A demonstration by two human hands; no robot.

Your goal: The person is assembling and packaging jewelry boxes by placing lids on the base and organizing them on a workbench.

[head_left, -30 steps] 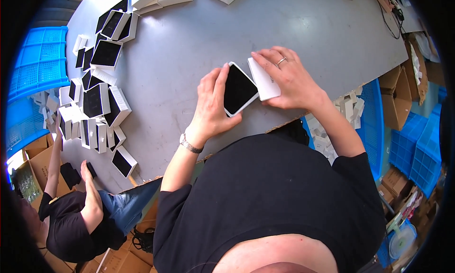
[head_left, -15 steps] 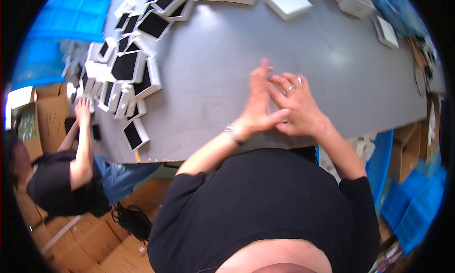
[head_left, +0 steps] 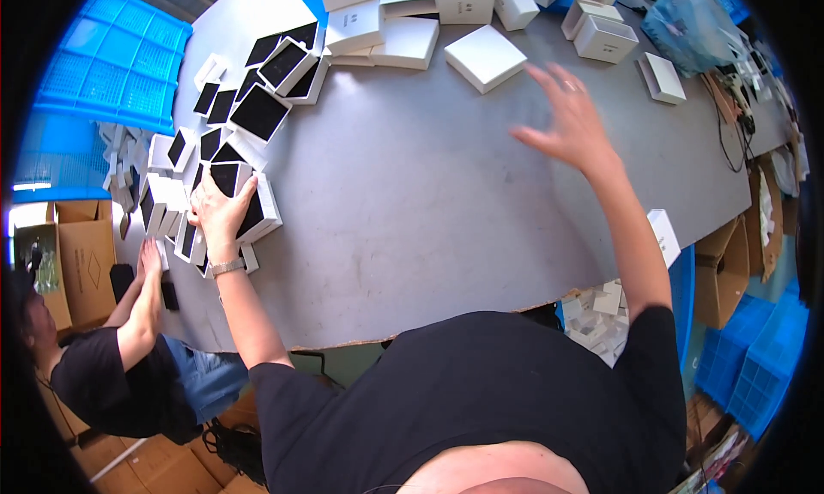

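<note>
My left hand [head_left: 220, 212] reaches into a heap at the left of the table. Its thumb and fingers straddle a white box with a black inside [head_left: 228, 175], gripping it by opposite sides; the hand covers part of this box. Around it lie several more open white boxes with black insides, among them a larger one [head_left: 259, 114] farther back. My right hand [head_left: 566, 121] hovers over the far right of the table, blurred by motion, fingers spread and nothing in them. Nearest to it is a flat white box [head_left: 486, 58], apart from the fingertips.
Closed white boxes [head_left: 405, 42] are stacked along the far side. At the far right are an open white box [head_left: 606, 39], a clear plastic bag [head_left: 691, 24] and cables. A co-worker's hands [head_left: 151, 260] work at the left edge. Blue crates [head_left: 112, 56] stand beyond the table.
My hands, which were together over the table's middle, have parted. The left went to the heap and took hold of a box; the right moved out to the far right. The view has shifted.
</note>
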